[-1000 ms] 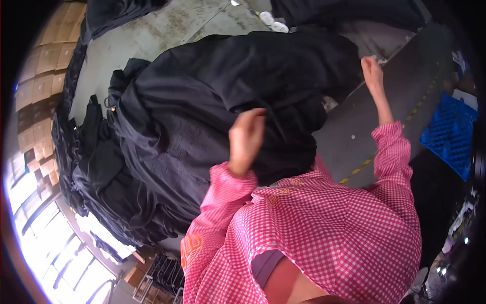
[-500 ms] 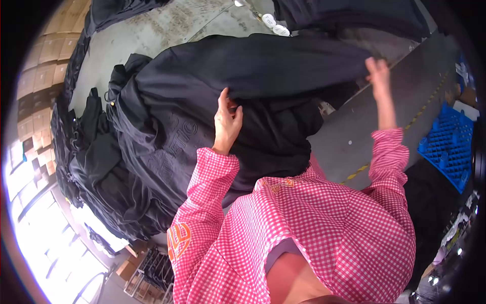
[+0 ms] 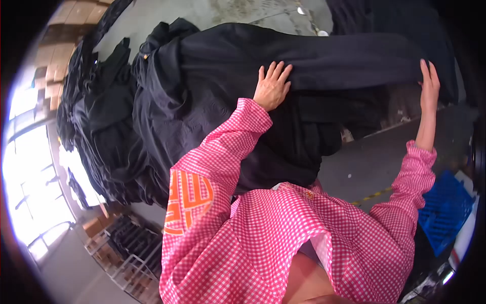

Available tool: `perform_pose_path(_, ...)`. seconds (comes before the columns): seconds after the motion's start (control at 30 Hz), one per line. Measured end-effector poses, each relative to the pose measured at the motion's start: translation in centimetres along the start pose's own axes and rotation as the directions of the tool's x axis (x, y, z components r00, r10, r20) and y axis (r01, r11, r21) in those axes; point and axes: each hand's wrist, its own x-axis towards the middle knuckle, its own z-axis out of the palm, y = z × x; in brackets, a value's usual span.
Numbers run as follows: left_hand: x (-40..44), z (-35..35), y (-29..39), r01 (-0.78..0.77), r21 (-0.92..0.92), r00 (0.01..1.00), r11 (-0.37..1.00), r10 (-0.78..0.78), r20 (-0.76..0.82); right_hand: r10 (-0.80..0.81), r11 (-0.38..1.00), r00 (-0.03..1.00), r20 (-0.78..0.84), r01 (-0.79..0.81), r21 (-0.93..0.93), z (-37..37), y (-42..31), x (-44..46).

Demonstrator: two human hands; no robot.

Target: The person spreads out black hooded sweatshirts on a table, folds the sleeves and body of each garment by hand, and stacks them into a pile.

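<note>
A black hooded garment (image 3: 217, 91) with raised tone-on-tone lettering on its chest lies spread in front of me, on top of other dark cloth. My left hand (image 3: 273, 86) rests flat on it near the base of the sleeve, fingers apart. The long sleeve (image 3: 354, 61) stretches straight out to the right. At the sleeve's far end is my right hand (image 3: 429, 86), its fingers extended along the cuff edge; the thumb side is partly hidden. Both my arms wear pink checked sleeves.
More black garments (image 3: 101, 121) hang in a heap on the left, and dark cloth (image 3: 395, 20) lies at the upper right. Stacked cartons (image 3: 61, 55) stand at the far left. A blue plastic pallet (image 3: 445, 210) is on the right, near yellow floor tape (image 3: 377, 193). A metal rack (image 3: 134, 263) stands lower left.
My left hand has moved right and up and now lies flat on the garment. My right hand has moved right; the sleeve now lies straighter and flatter. The view has shifted.
</note>
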Motion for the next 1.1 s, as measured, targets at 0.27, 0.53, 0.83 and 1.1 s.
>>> perform_pose_path(0.27, 2.0, 4.7, -4.3, 0.253, 0.263, 0.961, 0.931, -0.210, -0.181, -0.005, 0.981, 1.000, 0.014, 0.002, 0.194, -2.2, -2.3, -0.2)
perform_pose_path(0.53, 5.8, 5.9, 5.7, 0.335, -0.082, 0.935, 0.939, -0.342, -0.097, -0.285, 0.940, 0.954, 0.096, 0.259, 0.221, 4.3, -8.8, 2.6)
perform_pose_path(0.83, -8.3, -9.5, -0.4, 0.362, -0.918, 0.805, 0.162, -0.550, 0.221, -0.702, 0.712, 0.688, 0.182, 0.684, 0.161, 22.5, -24.2, -16.8)
perform_pose_path(1.1, -20.6, -9.8, -10.7, 0.139, -0.652, 0.616, -0.746, -0.450, 0.647, -0.654, 0.573, 0.286, 0.700, 0.792, 0.211, 37.2, -11.9, -32.4)
